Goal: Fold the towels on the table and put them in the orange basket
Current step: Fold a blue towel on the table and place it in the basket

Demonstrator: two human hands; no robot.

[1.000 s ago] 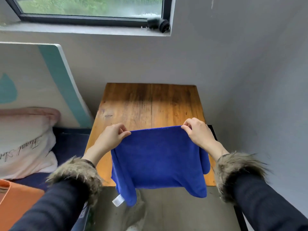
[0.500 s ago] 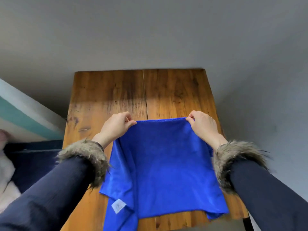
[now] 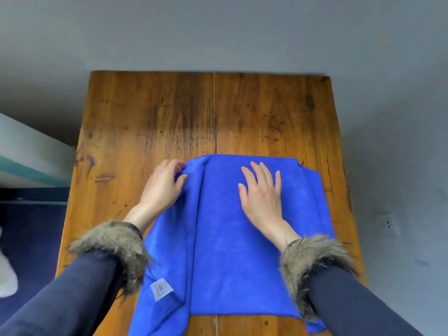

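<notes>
A blue towel (image 3: 225, 251) lies spread on the wooden table (image 3: 169, 117), doubled over, with a white label (image 3: 161, 288) at its near left. Its left part hangs in loose folds past the table's near edge. My right hand (image 3: 263, 197) lies flat on the towel's upper middle with straight, spread fingers. At the towel's far left corner my left hand (image 3: 162, 187) pinches the cloth edge between thumb and curled fingers. The orange basket is out of view.
The table's far half is bare wood and it stands against a grey wall (image 3: 218, 32). To the left are a white and teal board (image 3: 29, 161) and a dark blue surface (image 3: 29, 238) below it. A wall socket (image 3: 388, 224) is at the right.
The towel went from hanging in the air between both hands to lying on the table. My right hand let go of its corner and now lies flat on the cloth.
</notes>
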